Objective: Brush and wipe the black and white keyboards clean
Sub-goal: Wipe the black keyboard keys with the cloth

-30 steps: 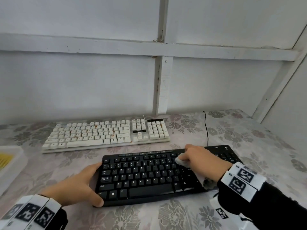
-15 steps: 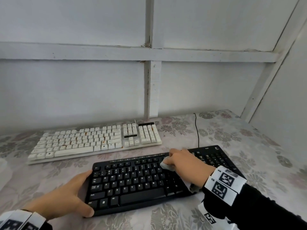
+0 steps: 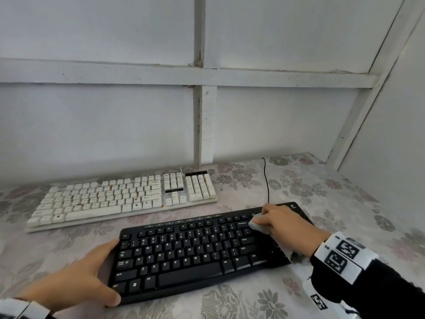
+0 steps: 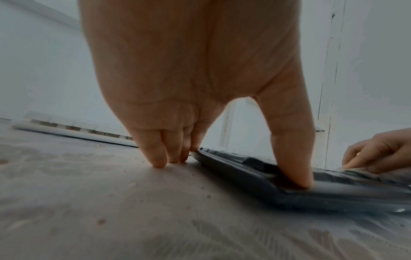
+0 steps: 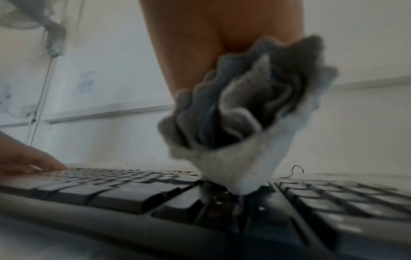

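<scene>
Black keyboard (image 3: 197, 256) lies on the flower-patterned desk (image 3: 345, 203) nearest the person, and serves as the landmark for everything else. Behind it and to its left sits the white keyboard (image 3: 124, 199), apart from it, with brownish stains on several keys. A thin black cable (image 3: 266, 180) runs from the black keyboard's back edge toward the wall (image 3: 92, 123).

At the black keyboard's left end, the left hand (image 3: 76, 279) braces it: the thumb (image 4: 293, 158) presses down on the front left corner, while the fingers (image 4: 155, 151) stand nearly straight against the left edge with their tips on the desk. At the keyboard's upper right, around the Backspace key, the right hand (image 3: 285, 224) has its fingers curled round a bunched pale grey cloth (image 3: 258, 225) and presses it onto the keys. In the right wrist view the cloth's loose folds (image 5: 249, 112) hang below the palm and touch the keys.

Compared with half a second earlier, the right hand and cloth have moved rightward along the upper rows, from the middle of the board toward its right section. The left hand keeps the same hold at the left end.
</scene>
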Demonstrator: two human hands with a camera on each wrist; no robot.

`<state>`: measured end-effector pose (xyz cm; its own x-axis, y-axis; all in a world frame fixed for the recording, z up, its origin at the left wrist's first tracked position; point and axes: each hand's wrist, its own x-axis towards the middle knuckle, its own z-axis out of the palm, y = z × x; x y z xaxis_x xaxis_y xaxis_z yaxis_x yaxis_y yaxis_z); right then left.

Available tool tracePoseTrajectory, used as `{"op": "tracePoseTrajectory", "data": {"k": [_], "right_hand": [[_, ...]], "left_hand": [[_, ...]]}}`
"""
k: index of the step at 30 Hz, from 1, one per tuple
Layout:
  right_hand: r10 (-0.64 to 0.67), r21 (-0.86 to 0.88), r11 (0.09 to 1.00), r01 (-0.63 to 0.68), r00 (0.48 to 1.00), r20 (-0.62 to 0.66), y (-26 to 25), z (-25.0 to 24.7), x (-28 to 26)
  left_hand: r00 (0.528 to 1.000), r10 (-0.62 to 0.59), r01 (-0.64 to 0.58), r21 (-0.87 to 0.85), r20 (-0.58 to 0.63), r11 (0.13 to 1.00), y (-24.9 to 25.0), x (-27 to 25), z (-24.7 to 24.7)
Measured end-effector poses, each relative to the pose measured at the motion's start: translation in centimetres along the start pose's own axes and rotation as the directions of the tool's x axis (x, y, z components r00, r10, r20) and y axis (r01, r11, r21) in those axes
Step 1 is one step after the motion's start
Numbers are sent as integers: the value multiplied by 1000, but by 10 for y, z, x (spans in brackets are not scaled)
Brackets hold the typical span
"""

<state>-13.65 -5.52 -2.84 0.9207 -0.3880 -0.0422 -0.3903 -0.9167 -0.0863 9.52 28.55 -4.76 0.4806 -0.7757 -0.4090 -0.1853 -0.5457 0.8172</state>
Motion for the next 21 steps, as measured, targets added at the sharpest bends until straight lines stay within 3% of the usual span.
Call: {"op": "tracePoseTrajectory", "data": {"k": [4, 10, 15, 21], "right_hand": [[95, -37, 995, -95, 995, -18, 23, -3, -6], [214, -59, 975, -215, 977, -19, 44, -15, -16], [302, -60, 952, -300, 953, 14, 73, -18, -18], [437, -167, 890, -425, 898, 43, 58, -33, -3]], "left_hand": [[999, 23, -23, 16, -22, 1000, 0, 1, 1], [999, -39, 42, 100, -33, 994, -1, 0, -2], [999, -29, 30, 28, -40, 999, 5, -2, 2], [997, -46, 46, -1, -58, 999, 8, -2, 4]]}}
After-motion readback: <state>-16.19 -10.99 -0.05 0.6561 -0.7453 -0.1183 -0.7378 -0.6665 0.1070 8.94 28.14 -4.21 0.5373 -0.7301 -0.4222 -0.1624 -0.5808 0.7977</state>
